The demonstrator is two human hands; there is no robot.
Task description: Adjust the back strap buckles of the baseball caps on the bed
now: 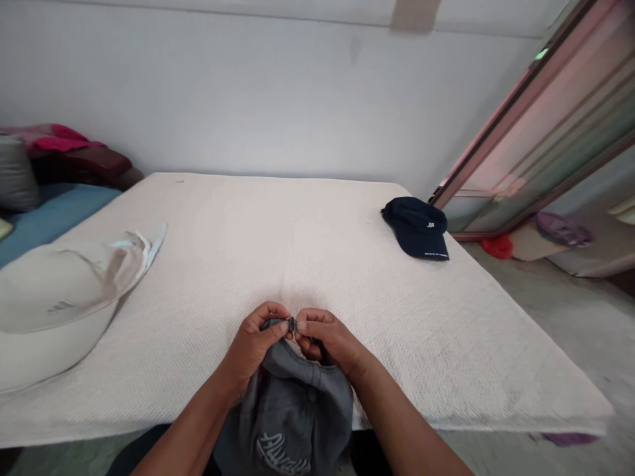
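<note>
A grey baseball cap [297,403] with pale embroidered lettering hangs over the near edge of the table, its back strap uppermost. Pinched on the left side of the strap's small dark buckle [292,324] is my left hand [258,340], thumb against forefinger. From the other side, my right hand [330,337] grips the strap right beside the buckle, its lower fingers curled under. The strap end between the fingertips is mostly hidden. Part of the cap's crown and its brim lie out of sight below.
A navy cap [415,228] sits at the table's far right. At the left lies a large cream sun hat [59,304] with pale ties. White textured cloth covers the table [471,344]. Behind stands a plain wall [278,99], and a sliding glass door [540,132] is at the right.
</note>
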